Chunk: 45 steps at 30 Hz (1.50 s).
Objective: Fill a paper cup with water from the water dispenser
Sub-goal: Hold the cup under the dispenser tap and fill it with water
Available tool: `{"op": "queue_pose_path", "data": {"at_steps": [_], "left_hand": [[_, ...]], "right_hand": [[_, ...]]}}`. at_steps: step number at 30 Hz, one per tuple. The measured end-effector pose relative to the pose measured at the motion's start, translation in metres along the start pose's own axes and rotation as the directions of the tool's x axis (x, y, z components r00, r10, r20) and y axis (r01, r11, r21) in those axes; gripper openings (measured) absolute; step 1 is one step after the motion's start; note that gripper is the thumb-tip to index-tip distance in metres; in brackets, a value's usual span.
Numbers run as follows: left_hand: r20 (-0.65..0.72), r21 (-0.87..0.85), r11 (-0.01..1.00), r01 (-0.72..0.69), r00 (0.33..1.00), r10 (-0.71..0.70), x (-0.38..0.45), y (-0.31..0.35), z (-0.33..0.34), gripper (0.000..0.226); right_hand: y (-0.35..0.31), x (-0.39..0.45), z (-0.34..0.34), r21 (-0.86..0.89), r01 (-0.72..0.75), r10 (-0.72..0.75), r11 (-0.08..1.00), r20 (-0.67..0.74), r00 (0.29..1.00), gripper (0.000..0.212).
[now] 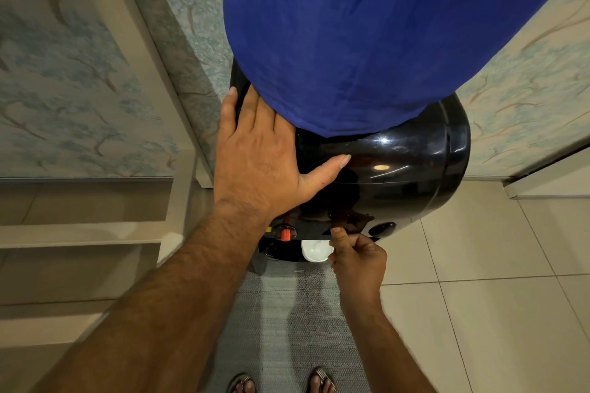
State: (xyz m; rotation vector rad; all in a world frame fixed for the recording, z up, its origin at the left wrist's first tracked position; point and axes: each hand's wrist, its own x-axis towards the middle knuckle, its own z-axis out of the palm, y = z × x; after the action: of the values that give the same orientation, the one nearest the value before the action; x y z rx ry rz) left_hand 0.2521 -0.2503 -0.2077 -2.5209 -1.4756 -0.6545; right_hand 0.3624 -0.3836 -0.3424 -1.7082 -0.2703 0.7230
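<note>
A black water dispenser point(399, 169) stands in front of me, its bottle on top covered by a blue cloth point(367, 41). My left hand point(261, 156) lies flat on the dispenser's top shoulder, fingers spread and holding nothing. A white paper cup point(314, 250) sits low under the front panel, seen from above. My right hand point(357, 257) is closed just right of the cup, thumb and forefinger pinched at the middle tap, which the hand hides. Its curled fingers cover the cup's right rim. I cannot tell whether water is flowing.
A red tap point(285, 234) is left of the cup and a dark tap point(381, 228) to the right. A grey mat point(287, 313) lies below, with my sandalled feet at the bottom edge. Tiled floor point(479, 313) spreads right; steps point(79, 233) and a patterned wall are left.
</note>
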Motion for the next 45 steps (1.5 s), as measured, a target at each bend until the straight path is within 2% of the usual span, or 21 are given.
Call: {"op": "queue_pose_path", "data": {"at_steps": [9,34,45], "left_hand": [[0.040,0.010,1.000,0.000,0.999,0.000,0.0012,-0.0007,-0.0010,0.109],[0.044,0.018,1.000,-0.001,0.999,0.001,0.0010,-0.0006,-0.0016,0.108],[0.038,0.011,1.000,-0.001,0.999,0.000,0.0006,-0.0007,-0.0013,0.109]], "right_hand": [[0.0018,0.0012,-0.0003,0.004,-0.007,0.007,1.000,0.002,1.000,0.036],[-0.0007,0.0009,-0.0005,0.021,-0.021,0.020,1.000,0.028,0.999,0.044],[-0.0013,-0.0002,-0.0009,0.021,-0.005,0.004,1.000,0.015,1.000,0.041]]}}
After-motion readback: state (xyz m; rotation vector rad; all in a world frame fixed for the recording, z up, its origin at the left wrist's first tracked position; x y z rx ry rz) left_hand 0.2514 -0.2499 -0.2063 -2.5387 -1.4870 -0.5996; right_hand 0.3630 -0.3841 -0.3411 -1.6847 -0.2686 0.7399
